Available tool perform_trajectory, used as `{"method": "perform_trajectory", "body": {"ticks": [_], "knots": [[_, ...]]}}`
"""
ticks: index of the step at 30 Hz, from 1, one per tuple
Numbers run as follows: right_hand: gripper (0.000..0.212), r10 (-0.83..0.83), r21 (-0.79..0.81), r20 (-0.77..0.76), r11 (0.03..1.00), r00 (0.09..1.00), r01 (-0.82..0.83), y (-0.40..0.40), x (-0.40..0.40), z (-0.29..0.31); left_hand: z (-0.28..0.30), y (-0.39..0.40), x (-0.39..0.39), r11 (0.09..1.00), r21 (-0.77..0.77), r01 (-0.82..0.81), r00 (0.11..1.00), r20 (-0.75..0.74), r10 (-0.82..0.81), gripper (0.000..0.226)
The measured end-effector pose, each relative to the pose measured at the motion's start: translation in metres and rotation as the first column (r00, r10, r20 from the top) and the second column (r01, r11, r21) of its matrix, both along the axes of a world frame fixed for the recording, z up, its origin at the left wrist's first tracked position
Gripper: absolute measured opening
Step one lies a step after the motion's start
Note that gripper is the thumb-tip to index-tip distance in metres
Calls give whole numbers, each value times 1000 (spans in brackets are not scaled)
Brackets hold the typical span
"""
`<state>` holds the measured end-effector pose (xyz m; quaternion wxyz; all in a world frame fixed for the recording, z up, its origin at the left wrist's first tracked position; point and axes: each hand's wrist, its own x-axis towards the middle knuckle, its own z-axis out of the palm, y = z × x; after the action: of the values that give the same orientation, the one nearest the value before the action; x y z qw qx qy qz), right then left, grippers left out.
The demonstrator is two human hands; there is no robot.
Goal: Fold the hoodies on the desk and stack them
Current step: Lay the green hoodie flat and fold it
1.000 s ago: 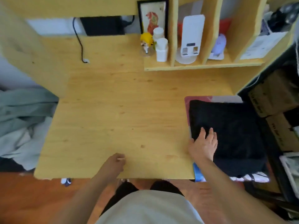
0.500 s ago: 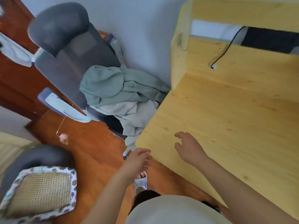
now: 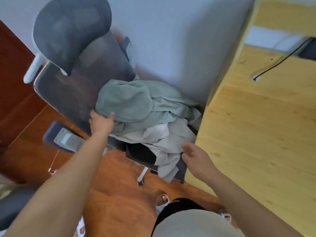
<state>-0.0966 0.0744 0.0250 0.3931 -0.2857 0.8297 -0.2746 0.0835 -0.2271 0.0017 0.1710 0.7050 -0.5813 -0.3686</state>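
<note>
while two hoodies lay heaped on the seat of the grey mesh office chair (image 3: 82,79), the left hand (image 3: 100,123) had its fingers clamped on the lower edge of the sage-green cotton hoodie (image 3: 130,101), which sat on top of the pile against the chair's backrest, probably so it could be lifted off first. under it, spilling over the front of the chair's seat, hung the pale cream hoodie (image 3: 171,146). the right hand (image 3: 196,159) hovered just beside that cream cloth with fingers apart and holding nothing, apparently ready to catch the far side. right of the chair stood the light pine tabletop (image 3: 256,134), where folding would likely happen; neither hoodie was on it yet.
</note>
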Motion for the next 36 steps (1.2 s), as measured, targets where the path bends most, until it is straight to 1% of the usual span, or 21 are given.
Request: {"method": "perform_trajectory", "body": {"ticks": [2, 3, 4, 5, 7, 8, 9, 11, 13, 15, 16, 18, 20, 22, 23, 25, 27, 29, 31, 33, 36], "knots": [[36, -29, 40, -21, 999, 999, 30, 3, -3, -2, -8, -40, -6, 994, 105, -39, 995, -84, 48, 78], [35, -45, 53, -24, 997, 999, 47, 5, -5, -1, -9, -48, -9, 983, 173, -55, 988, -136, 79, 71], [34, -70, 57, -26, 996, 997, 72, 7, -7, 0, -11, -52, -13, 976, 208, -57, 979, -180, 96, 63], [32, -100, 52, -31, 993, 994, 102, 8, -10, 1, -5, -51, -19, 977, 204, -57, 970, -222, 103, 54], [29, -159, 39, -35, 986, 987, 161, 9, -16, 4, 25, -44, -38, 990, 122, -64, 943, -316, 100, 43], [29, -190, 33, -29, 981, 981, 191, 9, -19, 6, 44, -41, -49, 993, 100, -64, 906, -412, 100, 38], [28, -225, 22, -17, 974, 974, 225, 11, -24, 9, 70, -35, -61, 991, 120, -53, 838, -535, 109, 31], [27, -295, -12, -7, 955, 955, 295, 15, -34, 20, 124, -23, -79, 991, 130, 20, 655, -750, 85, 20], [28, -337, -65, -22, 940, 941, 335, 18, -46, 44, 185, -2, -98, 987, 86, 139, 498, -867, 6, 17], [31, -339, -157, -33, 931, 940, 331, 19, -61, 79, 243, 27, -119, 965, 52, 259, 355, -934, -45, 16], [33, -327, -216, -41, 925, 944, 311, 20, -69, 102, 272, 46, -132, 949, 32, 314, 291, -955, -64, 18], [43, -300, -346, -70, 902, 951, 259, 23, -84, 154, 326, 84, -156, 920, -33, 391, 210, -970, -124, 23], [63, -272, -500, -106, 846, 956, 186, 36, -93, 212, 381, 129, -175, 884, -121, 451, 153, -966, -210, 23], [86, -233, -626, -137, 774, 963, 98, 57, -97, 264, 430, 176, -188, 840, -204, 503, 93, -953, -287, 30], [95, -218, -666, -153, 743, 964, 63, 70, -97, 286, 451, 197, -193, 819, -237, 523, 64, -947, -314, 34], [105, -221, -723, -179, 690, 959, 23, 99, -99, 317, 490, 242, -196, 786, -300, 540, 20, -929, -369, 36], [102, -250, -788, -159, 615, 955, 30, 137, -104, 339, 522, 286, -197, 765, -375, 523, -5, -899, -437, 28], [94, -284, -851, -108, 522, 953, 59, 183, -111, 357, 546, 327, -197, 766, -414, 492, -32, -888, -460, 21], [82, -302, -892, -78, 446, 950, 68, 230, -120, 372, 561, 362, -201, 784, -414, 463, -47, -895, -444, 14], [72, -303, -913, -72, 404, 950, 59, 267, -127, 384, 568, 393, -206, 798, -397, 454, -44, -904, -425, 9], [72, -274, -935, -48, 350, 960, 53, 303, -135, 400, 569, 433, -214, 807, -357, 471, -6, -916, -402, 6]]}}
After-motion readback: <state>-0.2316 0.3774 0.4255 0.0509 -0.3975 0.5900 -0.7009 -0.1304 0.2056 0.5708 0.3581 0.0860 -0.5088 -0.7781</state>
